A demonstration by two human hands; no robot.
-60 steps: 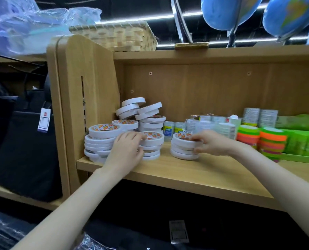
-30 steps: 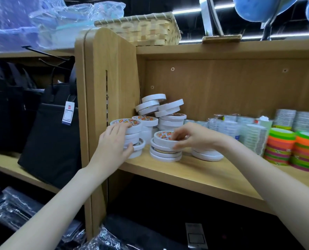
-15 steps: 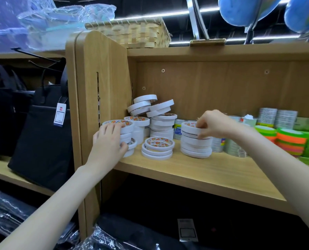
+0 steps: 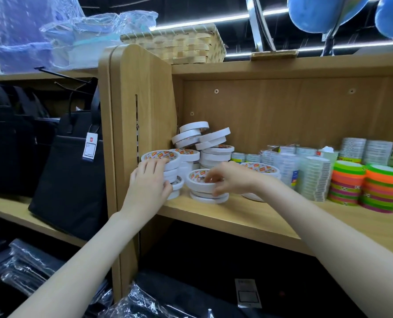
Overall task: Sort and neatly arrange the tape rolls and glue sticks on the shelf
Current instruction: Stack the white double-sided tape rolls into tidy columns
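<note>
Right fingers: your right hand (image 4: 227, 180) is curled over the top roll of the short middle stack (image 4: 206, 188), fingertips pinching its rim. You've got hold of that roll, and it sits on the stack.
Left fingers: your left hand (image 4: 149, 183) is wrapped against the front of the tall left stack (image 4: 168, 171), fingers bent round the rolls and steadying them beside the side panel (image 4: 133, 111).
Key relation: the middle stack lies just right of the left one, nearly touching, and your right hand is the nearer to it. The rolls lie flat, axes upright, so I judge the top roll squares up with a small sideways nudge.
Third stack: another pile of white tape rolls (image 4: 263, 171) waits just behind your right wrist.
Back pile: leaning rolls (image 4: 202, 138) sit crooked behind the front stacks, not yet straightened.
Glue sticks: small tubes (image 4: 243, 157) stand at the back, too small to read.
Shelf: the wooden board (image 4: 248, 216) has bare room at its front edge.
Room: clear tape packs (image 4: 310, 175) and neon rolls (image 4: 365, 187) to your right, a wicker basket (image 4: 179, 44) on top, black bags (image 4: 69, 175) to your left.
</note>
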